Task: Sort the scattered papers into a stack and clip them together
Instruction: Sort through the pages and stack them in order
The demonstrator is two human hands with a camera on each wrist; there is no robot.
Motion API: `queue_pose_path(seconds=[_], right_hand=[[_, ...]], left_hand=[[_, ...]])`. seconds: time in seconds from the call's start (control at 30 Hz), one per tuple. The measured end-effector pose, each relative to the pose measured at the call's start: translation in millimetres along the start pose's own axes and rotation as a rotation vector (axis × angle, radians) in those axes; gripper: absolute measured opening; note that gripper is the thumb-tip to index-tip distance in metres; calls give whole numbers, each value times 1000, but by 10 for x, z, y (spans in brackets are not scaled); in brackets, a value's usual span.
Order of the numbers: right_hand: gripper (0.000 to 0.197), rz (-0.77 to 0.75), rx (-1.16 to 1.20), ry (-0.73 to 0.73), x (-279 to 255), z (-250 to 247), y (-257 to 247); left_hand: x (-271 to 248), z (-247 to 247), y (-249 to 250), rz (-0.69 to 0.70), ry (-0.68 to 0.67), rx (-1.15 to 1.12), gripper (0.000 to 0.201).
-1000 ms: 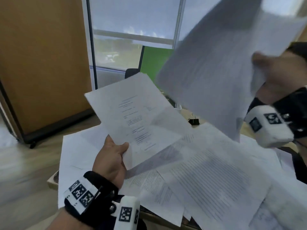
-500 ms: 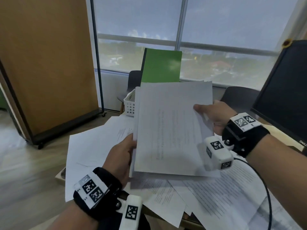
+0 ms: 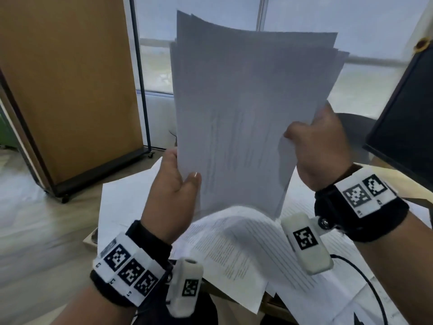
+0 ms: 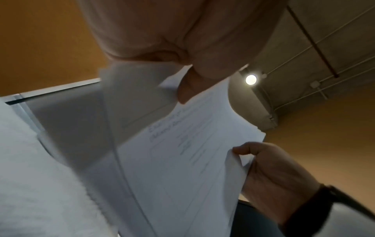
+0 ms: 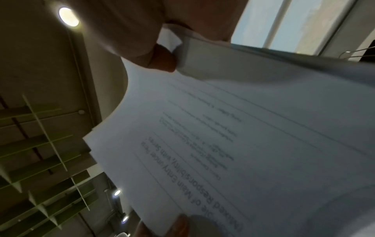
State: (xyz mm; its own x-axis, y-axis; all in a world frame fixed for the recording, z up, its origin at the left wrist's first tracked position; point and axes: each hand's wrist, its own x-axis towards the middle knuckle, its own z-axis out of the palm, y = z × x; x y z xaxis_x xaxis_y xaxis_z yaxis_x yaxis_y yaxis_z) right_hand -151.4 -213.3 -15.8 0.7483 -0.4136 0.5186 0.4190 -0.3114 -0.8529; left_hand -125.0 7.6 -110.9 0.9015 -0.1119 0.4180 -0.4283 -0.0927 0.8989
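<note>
I hold a stack of white papers (image 3: 246,109) upright in front of me with both hands. My left hand (image 3: 178,181) grips its lower left edge, thumb on the near face. My right hand (image 3: 314,141) pinches the right edge, thumb in front. The stack's top edges are uneven. More printed sheets (image 3: 246,249) lie scattered on the table below, one bowed upward. In the left wrist view the stack (image 4: 182,160) shows printed text, with my right hand (image 4: 274,173) at its edge. In the right wrist view my thumb presses the stack (image 5: 243,128); a binder clip's wire handle (image 5: 353,53) shows at the right.
A dark monitor (image 3: 403,118) stands at the right. A brown rolling partition (image 3: 70,90) stands at the left, with windows (image 3: 375,31) behind. A black cable (image 3: 365,282) runs over the papers at the lower right.
The right hand brought its sheets onto the left hand's sheet. Both hands then raised the combined stack from a tilted, low position to upright and closer to my head.
</note>
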Motion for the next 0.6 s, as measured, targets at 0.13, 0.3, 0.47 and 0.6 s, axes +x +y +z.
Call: queue_pose_path(seconds=[0.13,0.3,0.47,0.6], right_hand=[[45,1,-6,7,-180,-23,113],[41,159,54,-17,-344,-49,409],[34,159,-29,-26,-375,-24,480],[26,87,-67,-41,-400,-48,448]], left_hand=[[-49,-91,13,-69,15,-85,42],[-72,-118,-95,-255,8,-215,47],[-35,-130,-159,-268,23,-229,33],[-10,-230,-140,-174,119,-245,30]])
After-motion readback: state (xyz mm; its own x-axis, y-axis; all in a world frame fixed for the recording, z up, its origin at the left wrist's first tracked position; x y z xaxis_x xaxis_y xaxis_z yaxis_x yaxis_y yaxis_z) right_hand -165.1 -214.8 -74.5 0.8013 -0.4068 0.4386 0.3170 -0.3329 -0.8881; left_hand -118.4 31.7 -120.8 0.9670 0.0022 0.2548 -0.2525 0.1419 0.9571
